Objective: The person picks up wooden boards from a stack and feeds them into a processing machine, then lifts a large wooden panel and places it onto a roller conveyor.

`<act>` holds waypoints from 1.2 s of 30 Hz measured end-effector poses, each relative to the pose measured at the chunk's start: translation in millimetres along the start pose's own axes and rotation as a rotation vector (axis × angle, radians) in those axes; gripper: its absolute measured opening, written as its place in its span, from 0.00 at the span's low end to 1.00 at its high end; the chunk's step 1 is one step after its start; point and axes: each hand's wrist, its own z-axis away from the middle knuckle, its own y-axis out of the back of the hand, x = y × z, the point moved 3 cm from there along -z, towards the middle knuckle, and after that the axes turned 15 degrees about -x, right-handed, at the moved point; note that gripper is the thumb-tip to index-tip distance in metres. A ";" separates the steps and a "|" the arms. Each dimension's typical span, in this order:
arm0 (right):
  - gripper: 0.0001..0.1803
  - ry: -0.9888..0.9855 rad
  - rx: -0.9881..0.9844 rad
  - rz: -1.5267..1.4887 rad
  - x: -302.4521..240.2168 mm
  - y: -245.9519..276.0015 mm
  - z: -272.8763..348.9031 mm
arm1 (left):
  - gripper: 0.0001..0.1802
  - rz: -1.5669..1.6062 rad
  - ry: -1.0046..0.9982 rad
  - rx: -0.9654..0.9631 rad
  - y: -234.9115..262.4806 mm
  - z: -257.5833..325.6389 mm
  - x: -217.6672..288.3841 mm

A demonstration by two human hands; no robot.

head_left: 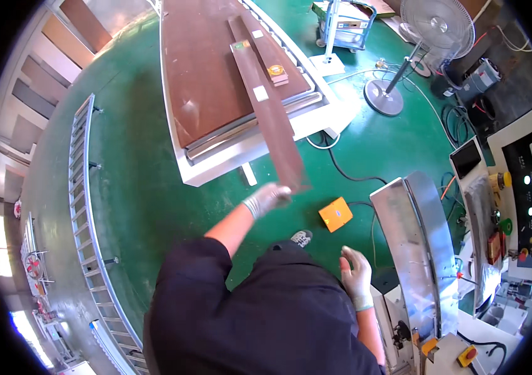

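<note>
Plank [269, 112], long and brown, stretches from the surface [203, 75] at 12 o'clock toward the person, left hand [266, 199] gripping its near end; right hand [356, 275] hangs loose, so steadying with both seems wise.

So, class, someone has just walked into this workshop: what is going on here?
A person in a dark top stands on a green floor, wearing pale gloves. The left hand grips the near end of a long brown board, whose far end lies over a large brown panel on a white table. The right hand hangs free beside a metal machine. An orange box lies on the floor.
</note>
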 end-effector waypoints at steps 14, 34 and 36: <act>0.20 -0.311 0.223 -0.841 3.7 14.2 -1.0 | 0.33 0.608 -0.069 -0.101 -136.9 1.4 15.5; 0.22 -0.914 1.533 -0.669 34.7 -112.1 424.7 | 0.30 0.170 0.159 -0.384 -313.8 -104.8 2.3; 0.29 -0.923 1.699 -0.601 29.1 -182.0 466.6 | 0.29 0.123 0.259 -0.491 -345.3 -100.3 -33.4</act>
